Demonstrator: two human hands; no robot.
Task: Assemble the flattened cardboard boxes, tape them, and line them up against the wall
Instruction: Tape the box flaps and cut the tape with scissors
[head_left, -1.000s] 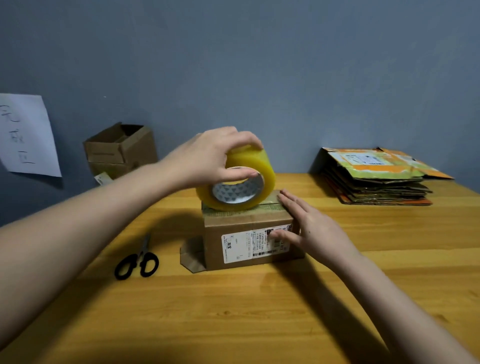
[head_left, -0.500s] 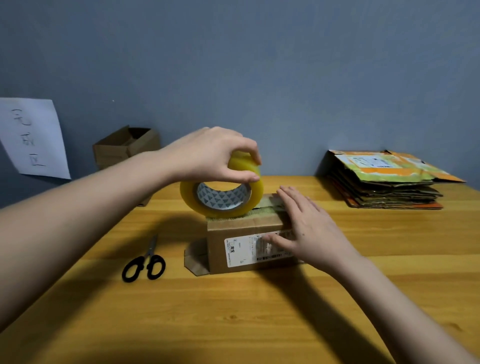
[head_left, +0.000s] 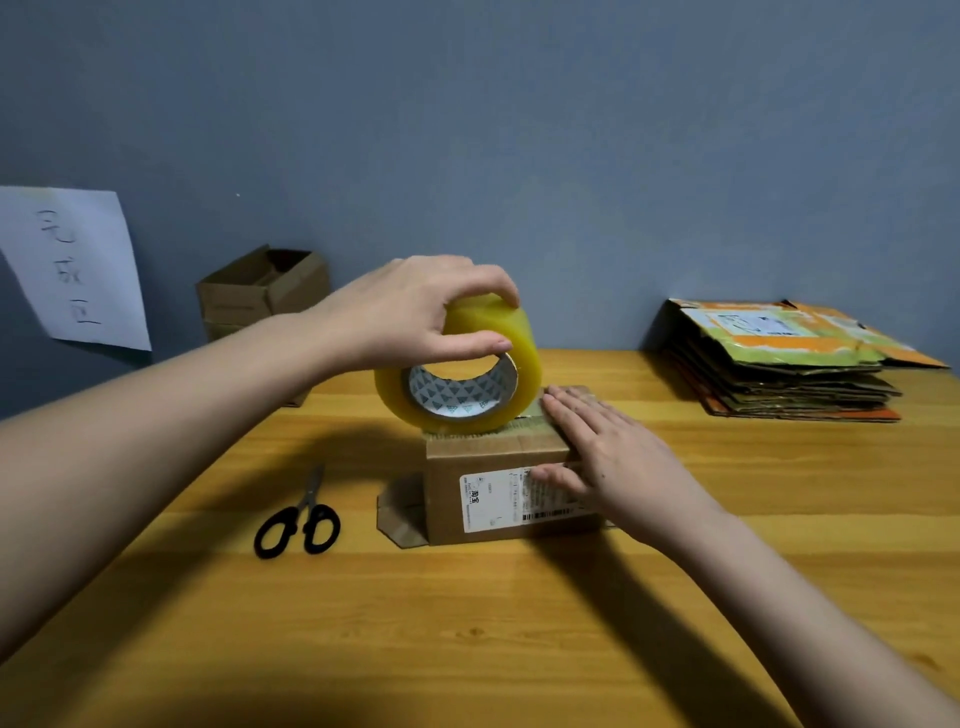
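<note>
- Since a second ago, the left hand (head_left: 410, 312) has rolled the round yellow roll of sticky tape (head_left: 460, 374) toward the left end of the small brown cardboard box with a white label (head_left: 498, 483). The roll now sits at the box's top left edge. Before, it was nearer the middle.
- The left hand's grip is closed on the roll, with fingers over the top and the thumb across the near side.
- The right hand (head_left: 608, 457) lies flat on the right end of the box. Its fingers are straight and press the top, and the thumb rests on the label. It holds nothing.
- The box lies long-ways from left to right on the yellow wooden counter (head_left: 519, 623). The tape strip seems to run along that same line.
- I think the next move is down over the left end, where a loose flap sticks out. The left hand is the nearer one.
- The black-handled scissors (head_left: 298, 525) lie on the counter just left of the box, near the left arm.
- An open brown box (head_left: 260, 296) stands by the grey wall (head_left: 519, 130). The stack of flat cardboard boxes (head_left: 789, 374) waits well off to the right.
</note>
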